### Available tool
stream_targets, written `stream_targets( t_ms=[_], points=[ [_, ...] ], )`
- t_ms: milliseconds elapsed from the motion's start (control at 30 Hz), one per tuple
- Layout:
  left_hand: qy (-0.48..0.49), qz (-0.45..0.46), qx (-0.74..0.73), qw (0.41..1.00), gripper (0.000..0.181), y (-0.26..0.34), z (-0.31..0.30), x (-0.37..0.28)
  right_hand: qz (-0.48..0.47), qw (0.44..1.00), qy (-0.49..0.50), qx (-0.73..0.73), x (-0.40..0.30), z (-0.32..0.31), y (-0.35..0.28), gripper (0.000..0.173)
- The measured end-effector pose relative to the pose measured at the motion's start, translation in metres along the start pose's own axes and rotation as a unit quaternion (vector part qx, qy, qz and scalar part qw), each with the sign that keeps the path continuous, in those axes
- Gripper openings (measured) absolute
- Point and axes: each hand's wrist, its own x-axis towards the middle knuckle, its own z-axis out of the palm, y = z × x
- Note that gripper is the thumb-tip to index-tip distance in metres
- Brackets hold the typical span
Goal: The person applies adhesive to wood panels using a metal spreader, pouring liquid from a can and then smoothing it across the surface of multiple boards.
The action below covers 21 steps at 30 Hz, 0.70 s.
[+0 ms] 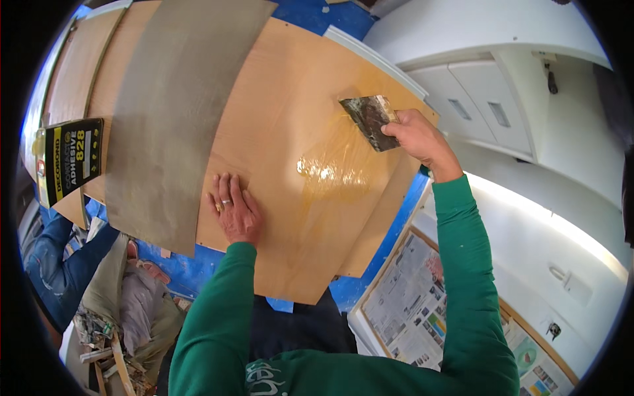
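Observation:
My right hand (425, 141) grips a flat, stained spreader (370, 121), its blade over a plywood sheet (282, 114). Between the spreader and me, a glossy patch of amber adhesive (334, 173) lies wet on the wood, with thinner yellowish streaks around it. My left hand (235, 210) rests palm down on the same plywood, left of the glue, holding nothing, fingers slightly apart and rings on them. Just beyond its fingertips is the edge of a grey-brown sheet (171, 123) lying across the boards. A black and yellow Decobond contact adhesive can (74, 158) stands at the left.
Another person's legs in jeans (69, 257) are at the left. Blue floor covering (185, 267) shows below the boards. Cushions (141, 302) and wood scraps (119, 356) lie at lower left. White cabinets (475, 104) and a newspaper-covered surface (403, 297) border the right.

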Motion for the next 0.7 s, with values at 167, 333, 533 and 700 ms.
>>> stream_targets(
  t_ms=[167,333,533,700],
  points=[
    [0.0,-0.003,-0.001,1.0,0.05,0.002,-0.002,0.0,-0.117,0.96,0.11,-0.23,0.03,0.006,-0.029,0.031],
    [-0.013,-0.004,0.005,1.0,0.051,0.004,-0.004,-0.001,-0.246,0.848,0.276,-0.379,0.057,0.036,-0.021,0.039],
    [-0.018,0.0,0.014,1.0,0.049,0.005,-0.008,0.001,-0.229,0.826,0.314,-0.407,0.072,0.051,-0.023,0.043],
    [-0.025,0.002,0.014,1.0,0.049,0.004,-0.01,-0.001,-0.233,0.821,0.328,-0.405,0.079,0.055,-0.023,0.043]
  ],
)
